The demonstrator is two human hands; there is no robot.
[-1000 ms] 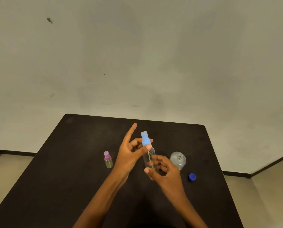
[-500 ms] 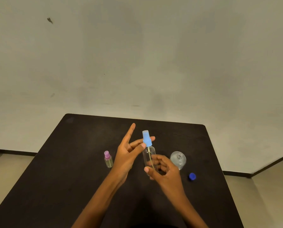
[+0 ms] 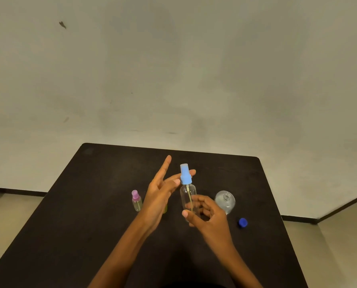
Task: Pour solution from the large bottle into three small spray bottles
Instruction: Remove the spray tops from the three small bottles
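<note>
Grips the spray bottle (image 3: 187,196) in the right hand (image 3: 209,215). Pinches its blue top (image 3: 185,174) with the left hand (image 3: 158,196), one finger straight.

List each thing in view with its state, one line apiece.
Blue-topped spray bottle: upright, blue spray top on.
Purple-topped spray bottle: standing, capped, yellowish liquid inside.
Large bottle: standing, uncapped.
Blue cap: off, lying on the table.
Left hand: pinches the blue spray top.
Right hand: grips the blue-topped bottle's body.
</note>
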